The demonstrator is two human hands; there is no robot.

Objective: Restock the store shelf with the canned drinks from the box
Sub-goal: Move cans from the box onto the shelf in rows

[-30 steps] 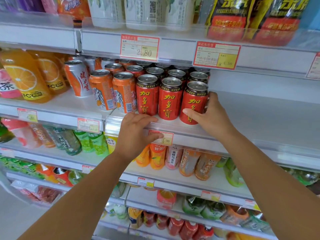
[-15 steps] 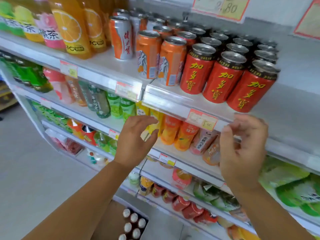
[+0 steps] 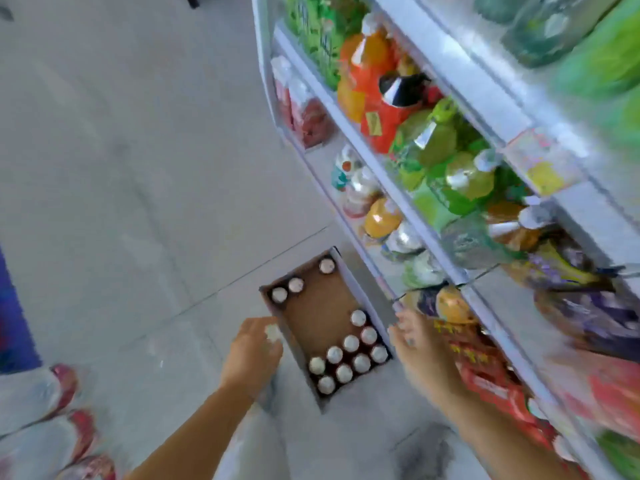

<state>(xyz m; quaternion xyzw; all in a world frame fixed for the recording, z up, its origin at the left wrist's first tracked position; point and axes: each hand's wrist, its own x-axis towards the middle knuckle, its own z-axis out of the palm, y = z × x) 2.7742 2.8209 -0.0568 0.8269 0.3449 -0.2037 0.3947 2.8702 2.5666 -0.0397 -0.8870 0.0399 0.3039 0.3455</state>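
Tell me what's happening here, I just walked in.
A person is restocking drinks. Both hands look empty and hover over an open cardboard box on the floor beside the store shelf: the left hand at its left wall, the right hand at its right wall. The box holds upright cans, three at the far end and a cluster at the near end, with bare cardboard between.

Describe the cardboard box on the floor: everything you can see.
The box is brown cardboard, open-topped and rectangular, lying flat on the grey floor beside the shelf. Twelve cans stand upright inside: three at the far end, nine at the near end, bare bottom between. The left hand and right hand hover at its sides; contact unclear.
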